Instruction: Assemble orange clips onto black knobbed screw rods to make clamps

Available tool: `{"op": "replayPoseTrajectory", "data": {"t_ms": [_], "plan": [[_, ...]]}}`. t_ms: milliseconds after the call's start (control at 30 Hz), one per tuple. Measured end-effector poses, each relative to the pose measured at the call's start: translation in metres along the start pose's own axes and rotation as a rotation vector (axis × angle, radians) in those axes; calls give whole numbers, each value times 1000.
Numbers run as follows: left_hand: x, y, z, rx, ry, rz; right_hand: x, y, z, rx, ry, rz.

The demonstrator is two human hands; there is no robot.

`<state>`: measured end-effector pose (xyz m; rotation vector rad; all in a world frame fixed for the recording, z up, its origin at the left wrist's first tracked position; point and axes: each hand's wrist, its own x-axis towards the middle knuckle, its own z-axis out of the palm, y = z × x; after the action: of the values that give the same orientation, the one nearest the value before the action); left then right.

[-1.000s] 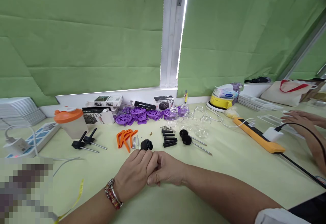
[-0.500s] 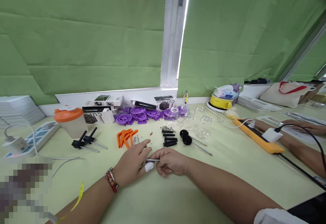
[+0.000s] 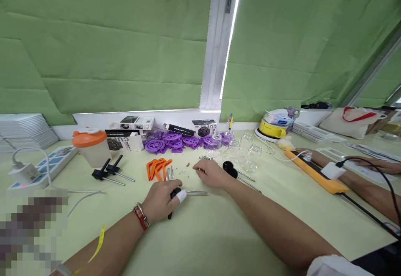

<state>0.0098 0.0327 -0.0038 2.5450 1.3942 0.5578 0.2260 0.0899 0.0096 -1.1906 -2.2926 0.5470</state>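
Observation:
In the head view my left hand (image 3: pixel 161 200) is closed around a black plastic piece with a metal rod (image 3: pixel 197 192) that points right. A white wrap covers its thumb. My right hand (image 3: pixel 211 173) has its fingers bent and drawn together at the table, beside the small springs (image 3: pixel 205 158). What is in those fingertips, if anything, is hidden. Small metal bits (image 3: pixel 182 171) lie between the hands. Orange bent brackets (image 3: pixel 158 168) and loose metal rods (image 3: pixel 169 173) sit beyond my left hand. Right of my right hand are two black-headed screwdriver-like tools (image 3: pixel 231 169).
Purple plastic wheels (image 3: pixel 175 141), boxes (image 3: pixel 134 141) and clear glass cups (image 3: pixel 249 159) line the back. Two black rod pieces (image 3: pixel 112 170), a shaker cup (image 3: pixel 90 146) and a white power strip (image 3: pixel 44 169) stand left. Right are an orange power strip (image 3: pixel 316 171) and another person's arm (image 3: pixel 363 184).
My right hand has let go of the metal rod and moved up and right, over the black cylinders. The black piece and rod now show in my left hand.

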Motion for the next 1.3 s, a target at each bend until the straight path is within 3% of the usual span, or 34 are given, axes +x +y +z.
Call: {"op": "replayPoseTrajectory", "data": {"t_ms": [133,233,400,700,933,1133,1200,1300], "plan": [[0,0,-1,19,-49,43,32,6,2,-352,-92,49],[0,1,-1,65,-50,37,52,8,10,-493,-182,104],[1,1,-1,97,-55,13,68,13,20,-562,-220,139],[2,0,0,114,-74,-26,70,19,23,-590,-231,132],[2,-2,1,99,-72,-24,67,13,24,-554,-177,157],[2,-6,2,87,-61,-68,49,1,14,-465,-4,158],[2,-6,2,64,-57,-80,33,-5,11,-329,60,150],[3,-7,1,35,-67,-90,2,-8,14,171,180,227]]}}
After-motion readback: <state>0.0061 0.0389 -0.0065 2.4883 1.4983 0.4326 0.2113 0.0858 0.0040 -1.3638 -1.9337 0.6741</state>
